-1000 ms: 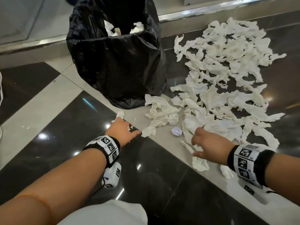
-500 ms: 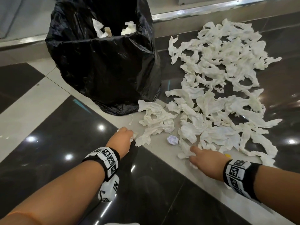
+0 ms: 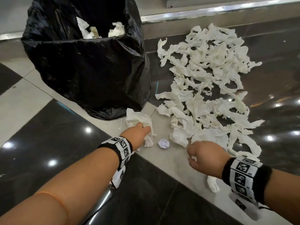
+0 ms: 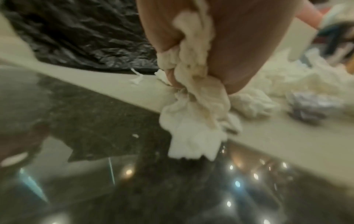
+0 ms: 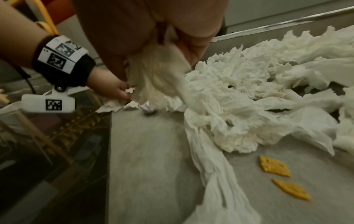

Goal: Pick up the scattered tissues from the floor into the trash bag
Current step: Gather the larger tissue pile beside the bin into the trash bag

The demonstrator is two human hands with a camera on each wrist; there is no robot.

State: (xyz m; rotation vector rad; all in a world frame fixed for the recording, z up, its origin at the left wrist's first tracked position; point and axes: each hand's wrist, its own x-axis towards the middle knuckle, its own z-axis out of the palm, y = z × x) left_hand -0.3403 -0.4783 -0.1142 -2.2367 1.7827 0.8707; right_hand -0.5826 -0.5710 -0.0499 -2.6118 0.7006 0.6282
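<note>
A black trash bag [image 3: 90, 67] stands open on the floor with a few tissues inside. To its right a big spread of white crumpled tissues [image 3: 206, 82] covers the floor. My left hand [image 3: 139, 129] grips a bunch of tissues [image 4: 193, 115] just in front of the bag's base. My right hand [image 3: 203, 156] is curled round a tissue strip [image 5: 153, 75] at the near edge of the spread; one long strip [image 5: 214, 166] trails from it along the floor.
A small crumpled paper ball [image 3: 163, 143] lies between my hands. Two yellow scraps [image 5: 273, 168] lie on the pale floor strip near my right hand. A metal-edged step [image 3: 211, 12] runs behind the bag and the tissues.
My left hand moved forward and right, and closed on the tissue clump by the bag. My right hand drew back toward me with a tissue in its grip.
</note>
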